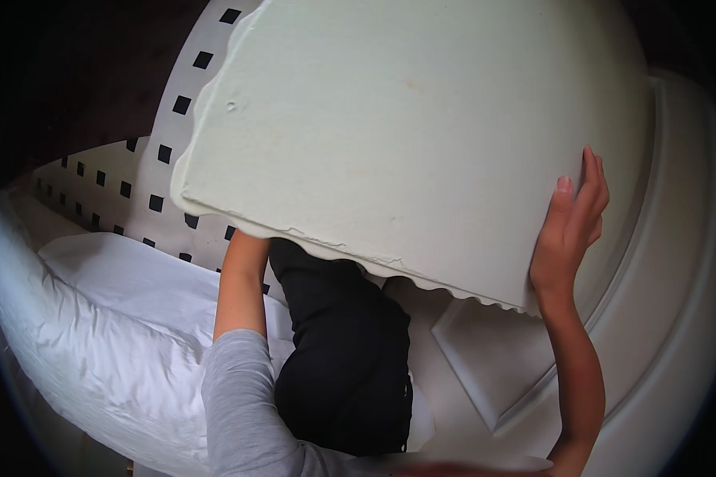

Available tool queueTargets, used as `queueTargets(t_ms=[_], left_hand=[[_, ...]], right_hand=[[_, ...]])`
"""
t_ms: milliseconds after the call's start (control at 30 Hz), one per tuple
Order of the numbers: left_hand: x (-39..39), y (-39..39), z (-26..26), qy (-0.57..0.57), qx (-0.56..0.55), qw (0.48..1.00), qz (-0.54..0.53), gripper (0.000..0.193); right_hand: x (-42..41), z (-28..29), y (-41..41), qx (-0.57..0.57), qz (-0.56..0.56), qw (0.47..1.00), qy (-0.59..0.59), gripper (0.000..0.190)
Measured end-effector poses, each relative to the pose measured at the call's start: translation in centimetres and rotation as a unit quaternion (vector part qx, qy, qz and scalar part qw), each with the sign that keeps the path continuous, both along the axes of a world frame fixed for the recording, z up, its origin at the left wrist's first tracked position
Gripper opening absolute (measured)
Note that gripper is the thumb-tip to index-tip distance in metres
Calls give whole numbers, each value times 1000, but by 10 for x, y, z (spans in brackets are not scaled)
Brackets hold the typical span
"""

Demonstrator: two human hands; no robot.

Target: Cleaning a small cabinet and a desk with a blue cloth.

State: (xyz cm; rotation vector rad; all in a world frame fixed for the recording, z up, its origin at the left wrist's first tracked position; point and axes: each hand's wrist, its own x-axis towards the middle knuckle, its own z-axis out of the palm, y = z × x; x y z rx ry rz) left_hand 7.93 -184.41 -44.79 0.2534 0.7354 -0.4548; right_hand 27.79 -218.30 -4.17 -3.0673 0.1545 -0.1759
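A large off-white foam pad (pixel 364 143) with wavy, scalloped edges fills the upper middle of the view, its broad flat face towards me. My right hand (pixel 573 226) holds it near its lower right corner. The thumb lies along the face and the fingers point up. My left forearm (pixel 240 280), below a grey sleeve, reaches up behind the pad's lower left edge, and that hand is hidden. Small cracks run along the pad's lower edge, and a faint yellowish spot marks its face.
White crumpled bedding (pixel 113 322) lies at the left. Behind the pad is white fabric with black squares (pixel 167 179). A pale panelled surface with raised moulding (pixel 495 387) stands at the right. Dark trousers (pixel 346 358) show below the pad, and a dark brown surface (pixel 89 77) is upper left.
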Motion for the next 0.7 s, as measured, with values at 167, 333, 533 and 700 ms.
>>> queueTargets(t_ms=[167,333,533,700], left_hand=[[21,19,70,-9,65,998,-23,41],[146,-84,133,-49,130,990,-38,42],[118,-94,305,-169,161,971,55,46],[103,-112,329,-191,172,966,21,44]], right_hand=[[4,-1,9,46,20,999,-9,47],[-2,-7,9,1,6,999,-35,49],[-4,-13,5,-23,-11,997,-71,50],[-1,-17,13,-10,-16,995,-100,50]])
